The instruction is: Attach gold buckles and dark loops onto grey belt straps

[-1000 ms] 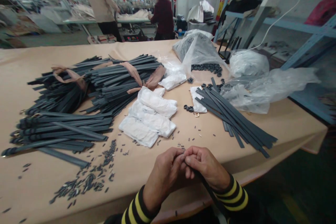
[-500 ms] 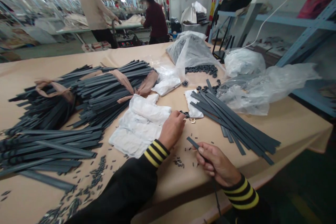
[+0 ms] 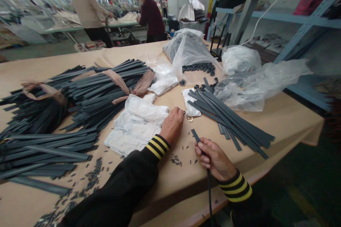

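My right hand (image 3: 214,159) is closed around a dark grey strap (image 3: 195,136). One end of the strap points up past the thumb, and the rest hangs below the hand over the table's front edge. My left hand (image 3: 173,125) reaches forward with its fingers pinched together beside a folded white cloth-like wrap (image 3: 135,126). Something small and dark shows at its fingertips, too small to name. Just right of those fingertips lies a gold-coloured square buckle (image 3: 190,119). Between the hands, small dark pieces (image 3: 176,160) are scattered on the tabletop.
Loose dark straps (image 3: 229,117) lie at right, near crumpled clear plastic (image 3: 242,94). Tied strap bundles (image 3: 103,88) fill the left. Behind, a plastic bag (image 3: 186,48) stands by small black parts (image 3: 199,68). Two people work at a far table; blue shelving (image 3: 279,19) rises at right.
The view has shifted slightly, moving the scene leftward. My left fingers have drawn together at the small dark parts. My right hand still holds the strap, its end now tilted more upright.
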Tool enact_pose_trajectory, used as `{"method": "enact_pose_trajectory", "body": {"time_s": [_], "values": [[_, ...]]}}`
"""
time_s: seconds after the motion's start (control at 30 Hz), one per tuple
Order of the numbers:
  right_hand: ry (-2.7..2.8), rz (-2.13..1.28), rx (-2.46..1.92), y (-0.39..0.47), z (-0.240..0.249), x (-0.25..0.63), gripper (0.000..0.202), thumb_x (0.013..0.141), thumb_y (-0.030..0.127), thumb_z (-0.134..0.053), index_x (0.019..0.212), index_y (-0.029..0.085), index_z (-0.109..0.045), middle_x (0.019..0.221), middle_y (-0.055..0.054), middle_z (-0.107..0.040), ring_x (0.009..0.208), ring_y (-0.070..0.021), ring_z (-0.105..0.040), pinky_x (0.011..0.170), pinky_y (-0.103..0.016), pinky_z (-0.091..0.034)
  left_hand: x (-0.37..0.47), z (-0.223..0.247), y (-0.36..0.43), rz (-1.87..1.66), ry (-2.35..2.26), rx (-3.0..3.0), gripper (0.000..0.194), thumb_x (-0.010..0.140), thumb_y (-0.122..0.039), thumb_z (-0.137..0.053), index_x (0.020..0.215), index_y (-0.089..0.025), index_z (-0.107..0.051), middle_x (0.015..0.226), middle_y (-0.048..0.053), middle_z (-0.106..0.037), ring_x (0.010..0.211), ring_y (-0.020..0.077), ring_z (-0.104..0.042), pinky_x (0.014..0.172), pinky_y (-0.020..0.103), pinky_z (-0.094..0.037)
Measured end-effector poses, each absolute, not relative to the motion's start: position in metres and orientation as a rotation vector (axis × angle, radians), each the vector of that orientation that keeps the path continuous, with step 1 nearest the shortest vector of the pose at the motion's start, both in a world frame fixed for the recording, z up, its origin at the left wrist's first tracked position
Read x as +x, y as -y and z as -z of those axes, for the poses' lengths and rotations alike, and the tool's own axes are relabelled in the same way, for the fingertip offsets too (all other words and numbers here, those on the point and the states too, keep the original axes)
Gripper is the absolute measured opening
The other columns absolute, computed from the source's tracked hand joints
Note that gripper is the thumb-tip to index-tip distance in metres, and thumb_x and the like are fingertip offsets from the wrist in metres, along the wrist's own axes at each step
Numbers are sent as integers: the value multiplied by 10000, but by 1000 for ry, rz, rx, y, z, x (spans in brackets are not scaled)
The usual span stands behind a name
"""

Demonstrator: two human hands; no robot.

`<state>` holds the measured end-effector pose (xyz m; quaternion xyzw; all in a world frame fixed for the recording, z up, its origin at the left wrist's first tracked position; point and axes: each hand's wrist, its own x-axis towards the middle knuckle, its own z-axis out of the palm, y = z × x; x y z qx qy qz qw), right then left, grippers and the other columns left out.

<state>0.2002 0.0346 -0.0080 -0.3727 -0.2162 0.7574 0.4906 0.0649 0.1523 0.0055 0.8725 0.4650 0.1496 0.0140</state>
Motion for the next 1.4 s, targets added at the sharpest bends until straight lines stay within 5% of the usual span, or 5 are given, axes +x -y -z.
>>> {"method": "enact_pose_trajectory", "body": {"time_s": [0.27, 0.43, 0.77, 1.13, 1.4], "values": [[709, -1653, -1138, -35, 1, 184, 260, 722, 378, -607, 824, 158, -514, 613, 57, -446, 354, 2, -234, 305, -135, -128, 39, -26, -83, -679, -1222, 2058, 105, 815, -199, -429, 750, -175, -507, 643, 3, -525, 606, 138, -486, 573, 241, -365], [1011, -1520, -1262, -31, 7, 174, 244, 733, 391, -593, 720, 161, -511, 468, 81, -348, 368, -34, -251, 336, -172, -183, 33, -16, -39, -771, -1187, 1857, 157, 828, -203, -420, 774, -168, -563, 739, 31, -563, 700, 145, -513, 653, 249, -385], [1160, -1765, -1088, -17, -1, 178, 223, 734, 372, -600, 739, 169, -507, 551, 52, -478, 382, -34, -292, 350, -171, -197, 14, -13, -28, -722, -758, 972, 198, 723, -263, -623, 837, -135, -523, 754, 18, -581, 656, 106, -538, 613, 230, -424], [1561, -1520, -1188, -16, -17, 175, 207, 789, 340, -538, 718, 149, -505, 570, 39, -473, 484, -62, -389, 461, -187, -302, 5, -5, -21, -722, -694, 639, 152, 718, -190, -645, 807, -114, -547, 710, 1, -568, 568, 35, -516, 548, 128, -409], [1689, -1365, -1225, -12, -19, 168, 159, 818, 278, -503, 734, 144, -518, 647, 0, -556, 610, -104, -502, 588, -217, -379, 4, -7, -19, -722, -791, 863, 121, 755, -207, -600, 808, -107, -558, 710, 25, -606, 614, 69, -533, 607, 179, -415]]}}
